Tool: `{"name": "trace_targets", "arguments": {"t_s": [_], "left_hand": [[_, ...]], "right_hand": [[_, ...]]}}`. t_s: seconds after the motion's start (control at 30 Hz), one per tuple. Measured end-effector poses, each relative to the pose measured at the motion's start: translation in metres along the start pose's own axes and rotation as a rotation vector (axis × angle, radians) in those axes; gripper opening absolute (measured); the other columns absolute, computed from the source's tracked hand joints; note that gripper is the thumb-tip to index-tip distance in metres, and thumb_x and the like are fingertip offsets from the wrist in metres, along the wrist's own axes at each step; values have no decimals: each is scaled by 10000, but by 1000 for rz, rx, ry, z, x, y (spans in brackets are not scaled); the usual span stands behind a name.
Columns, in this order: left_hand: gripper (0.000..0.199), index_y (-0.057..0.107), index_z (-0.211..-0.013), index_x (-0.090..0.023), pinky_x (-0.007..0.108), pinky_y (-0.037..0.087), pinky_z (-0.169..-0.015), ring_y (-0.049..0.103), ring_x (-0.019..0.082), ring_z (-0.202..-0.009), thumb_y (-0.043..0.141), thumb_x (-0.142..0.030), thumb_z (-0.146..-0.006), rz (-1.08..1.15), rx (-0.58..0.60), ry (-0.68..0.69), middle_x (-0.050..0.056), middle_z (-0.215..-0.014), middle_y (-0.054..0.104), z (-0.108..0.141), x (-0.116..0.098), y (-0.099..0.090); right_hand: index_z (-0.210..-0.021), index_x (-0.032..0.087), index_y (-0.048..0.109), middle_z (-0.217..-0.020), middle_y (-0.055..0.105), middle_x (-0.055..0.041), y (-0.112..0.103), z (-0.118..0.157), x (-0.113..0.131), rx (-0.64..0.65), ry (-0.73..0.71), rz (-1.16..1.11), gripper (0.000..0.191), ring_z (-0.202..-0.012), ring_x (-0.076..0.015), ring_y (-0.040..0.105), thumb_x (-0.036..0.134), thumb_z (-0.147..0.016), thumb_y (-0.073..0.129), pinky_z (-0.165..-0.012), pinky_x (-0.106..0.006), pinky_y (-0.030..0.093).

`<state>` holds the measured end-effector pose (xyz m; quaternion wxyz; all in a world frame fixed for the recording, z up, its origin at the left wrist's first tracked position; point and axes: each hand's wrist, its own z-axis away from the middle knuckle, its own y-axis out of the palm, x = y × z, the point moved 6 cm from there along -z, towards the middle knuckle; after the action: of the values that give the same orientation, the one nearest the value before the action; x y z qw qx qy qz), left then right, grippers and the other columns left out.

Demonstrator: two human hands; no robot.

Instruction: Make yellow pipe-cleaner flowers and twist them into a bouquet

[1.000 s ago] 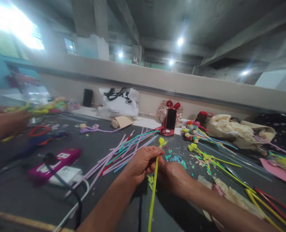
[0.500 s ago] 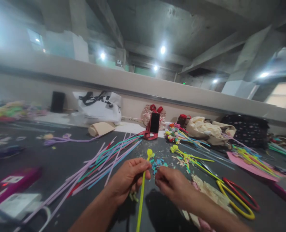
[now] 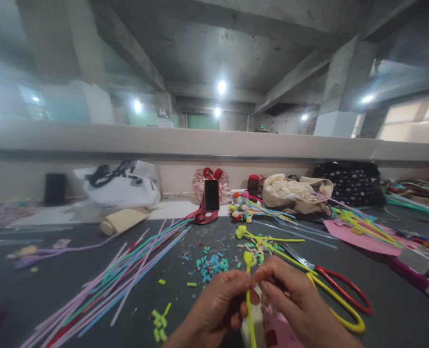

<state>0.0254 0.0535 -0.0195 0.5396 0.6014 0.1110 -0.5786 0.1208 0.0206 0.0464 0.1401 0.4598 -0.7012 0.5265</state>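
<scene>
A yellow-green fuzzy stem with a small knotted head on top stands nearly upright between my hands. My left hand pinches it just below the head. The fingertips of my right hand are closed at the same spot, touching the left fingertips; whatever they hold is too small to make out. Blue and teal cut bits lie just beyond my left hand, and yellow-green bits lie to its left. Scissors with red handles rest right of my right hand, beside a yellow loop.
Long purple, teal and blue stems spread across the left. A phone stands upright at the back. Finished-looking colourful flower stems, a cream cloth bag, a pink sheet and a white bag are also there.
The view has turned and levelled. My right hand has come together with my left at the stem. Both hands and the stem now appear further right, and the yellow-green bits at the left are uncovered.
</scene>
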Motion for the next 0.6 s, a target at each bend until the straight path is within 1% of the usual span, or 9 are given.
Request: {"name": "trace_targets", "arguments": {"t_s": [0.07, 0.13, 0.23, 0.3, 0.37, 0.43, 0.6], "left_hand": [[310, 551, -520, -105, 122, 245, -335, 387, 17, -317, 716, -367, -524, 17, -9, -17, -40, -385, 476, -5, 9, 5], [317, 559, -532, -106, 126, 266, -341, 394, 23, -321, 706, -387, -544, 31, -2, -21, -37, -389, 478, -7, 14, 8], [289, 571, -575, -111, 124, 298, -361, 397, 21, -330, 684, -375, -599, 70, -17, -12, -41, -413, 480, -8, 19, 5], [264, 578, -613, -109, 120, 325, -390, 410, 15, -355, 680, -352, -619, 91, -37, 12, -37, -462, 501, -6, 19, 1], [248, 581, -642, -112, 116, 314, -390, 404, 12, -363, 665, -345, -644, 86, -59, 59, -37, -483, 507, -4, 18, -4], [255, 575, -638, -118, 121, 278, -365, 383, 14, -344, 644, -362, -664, 68, -72, 95, -41, -451, 494, -3, 16, -8], [288, 568, -604, -113, 125, 224, -329, 353, 14, -303, 606, -383, -695, -36, -46, 142, -40, -399, 480, -1, 11, -9]], "right_hand": [[-763, 191, 567, -703, 523, 18, -7, 2, -4, -27, -2, -8, 134, -649, -115, 511, 145, -817, 452, -591, -201, 376], [-740, 183, 564, -660, 522, 25, -11, 3, -8, -59, 44, -30, 104, -606, -111, 507, 148, -796, 484, -553, -197, 375], [-738, 172, 550, -596, 550, 36, -7, 1, -14, -64, 131, -119, 68, -542, -102, 506, 151, -781, 501, -499, -185, 370], [-731, 166, 543, -580, 574, 36, -2, -1, -14, -57, 154, -166, 69, -531, -99, 517, 145, -779, 500, -498, -181, 374], [-704, 164, 549, -575, 572, 39, 1, -2, -13, -79, 157, -148, 77, -525, -95, 510, 142, -768, 512, -496, -180, 369], [-670, 163, 560, -566, 555, 42, 2, -3, -13, -97, 157, -98, 92, -520, -93, 491, 143, -754, 527, -489, -182, 355], [-648, 159, 556, -554, 545, 43, 6, -3, -15, -89, 172, -76, 111, -515, -92, 472, 136, -749, 518, -483, -184, 342]]}}
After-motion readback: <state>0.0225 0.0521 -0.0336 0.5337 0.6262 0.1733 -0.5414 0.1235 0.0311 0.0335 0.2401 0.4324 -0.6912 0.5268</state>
